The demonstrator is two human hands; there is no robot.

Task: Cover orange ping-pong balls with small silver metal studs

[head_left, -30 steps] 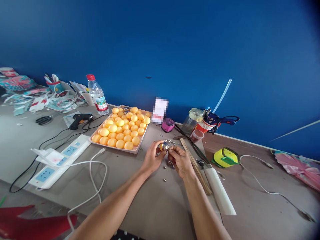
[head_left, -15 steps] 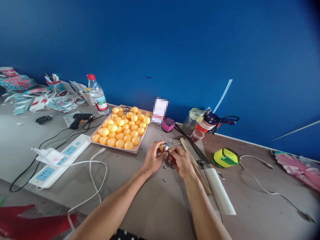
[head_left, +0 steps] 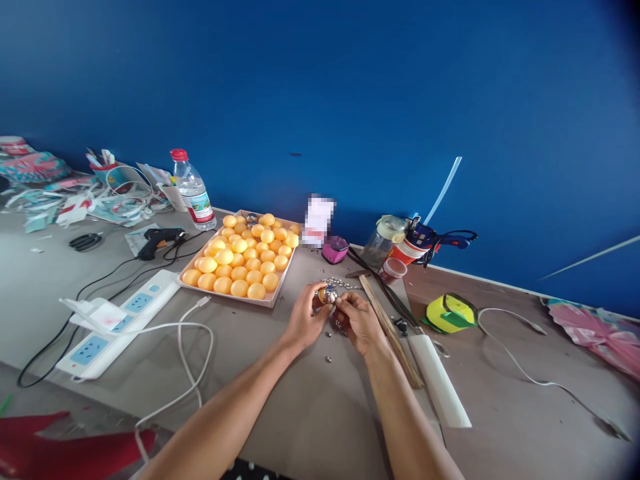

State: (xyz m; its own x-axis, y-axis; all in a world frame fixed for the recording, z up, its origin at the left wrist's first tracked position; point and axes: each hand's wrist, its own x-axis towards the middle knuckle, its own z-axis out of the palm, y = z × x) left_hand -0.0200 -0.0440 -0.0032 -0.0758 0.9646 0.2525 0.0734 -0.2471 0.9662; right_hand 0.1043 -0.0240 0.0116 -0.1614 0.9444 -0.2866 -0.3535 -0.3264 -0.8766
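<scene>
Between the fingers of my left hand (head_left: 306,316) is a ball (head_left: 327,294), shiny silver on the side facing the right, with some orange showing at its left. My right hand (head_left: 361,323) is closed in a pinch against the ball's right side; whatever small thing its fingertips hold is hidden. Several silver beads (head_left: 340,283) lie on the table just behind the hands, and more show under the right fingers. Two loose beads (head_left: 329,359) rest in front of the hands.
A shallow box (head_left: 250,300) of orange balls stands left of the hands. Further left are a power strip (head_left: 150,293), a glue gun (head_left: 159,239) and a water bottle (head_left: 194,193). Thin sticks (head_left: 393,333), a white roll (head_left: 440,383) and a yellow-green band (head_left: 450,313) lie to the right.
The view has shifted very slightly. Both hands stay at the ball in nearly the same pose.
</scene>
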